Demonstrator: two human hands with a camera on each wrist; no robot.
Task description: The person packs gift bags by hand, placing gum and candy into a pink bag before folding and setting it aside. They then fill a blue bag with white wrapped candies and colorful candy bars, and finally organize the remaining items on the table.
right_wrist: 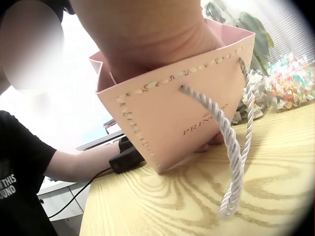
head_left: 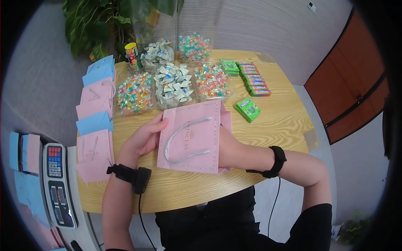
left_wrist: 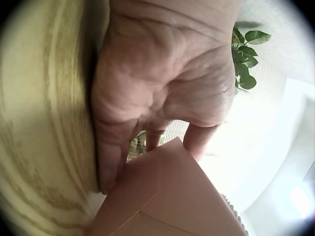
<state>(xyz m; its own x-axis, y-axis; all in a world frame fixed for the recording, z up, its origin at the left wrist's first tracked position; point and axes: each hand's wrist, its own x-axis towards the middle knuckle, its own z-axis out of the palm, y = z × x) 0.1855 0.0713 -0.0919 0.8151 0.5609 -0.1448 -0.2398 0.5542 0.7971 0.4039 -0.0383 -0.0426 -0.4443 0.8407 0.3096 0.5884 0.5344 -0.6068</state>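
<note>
A pink paper gift bag (head_left: 201, 138) marked "PRINCESS", with silver rope handles (head_left: 169, 144), lies tipped on its side over the wooden table, its mouth facing right. My left hand (head_left: 144, 136) holds the bag's bottom end, thumb on the upper face and fingers on the far side. Through the mouth reaches my right hand (head_left: 230, 150), in up to about the wrist; its fingers are hidden inside and I cannot tell what they hold. In the right wrist view a handle (right_wrist: 229, 132) hangs loose down the bag's front (right_wrist: 167, 115).
Clear boxes of wrapped candies (head_left: 135, 94) and white packets (head_left: 173, 85) stand beyond the bag. A green box (head_left: 248, 109) lies to the right, near a row of Halls packs (head_left: 253, 79). Pink and blue bags (head_left: 94, 144) line the left edge, beside a scale (head_left: 60, 184).
</note>
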